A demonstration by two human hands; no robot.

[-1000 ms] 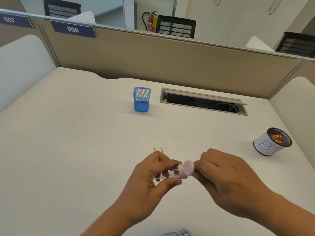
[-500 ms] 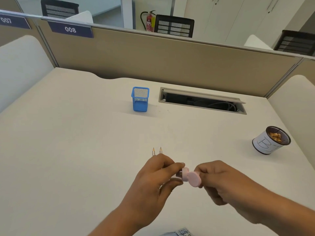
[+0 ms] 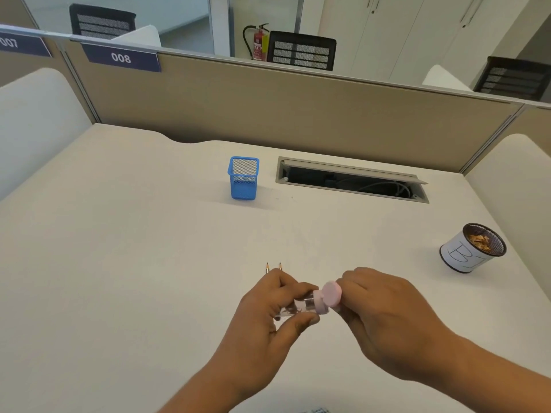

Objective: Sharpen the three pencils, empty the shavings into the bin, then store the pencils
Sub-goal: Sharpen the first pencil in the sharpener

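Note:
My left hand [image 3: 272,311] grips the clear body of a small sharpener [image 3: 301,307] with dark shavings inside. My right hand [image 3: 384,317] pinches its round pink cap [image 3: 332,294], tilted against the pink collar. Two sharpened pencil tips [image 3: 273,266] poke out from behind my left hand, lying on the desk; the rest of the pencils is hidden. A blue mesh pencil holder [image 3: 243,177] stands at the back centre. A white-wrapped mesh bin [image 3: 473,248] with shavings in it leans at the right.
An open cable tray slot [image 3: 351,180] is cut into the desk [image 3: 119,248] behind the holder. Beige partition panels [image 3: 268,96] enclose the desk at the back and sides. A patterned object [image 3: 319,410] peeks in at the bottom edge.
The pink cap came away from the sharpener body half a second ago and is now back against its collar. Both hands stayed in the same spot.

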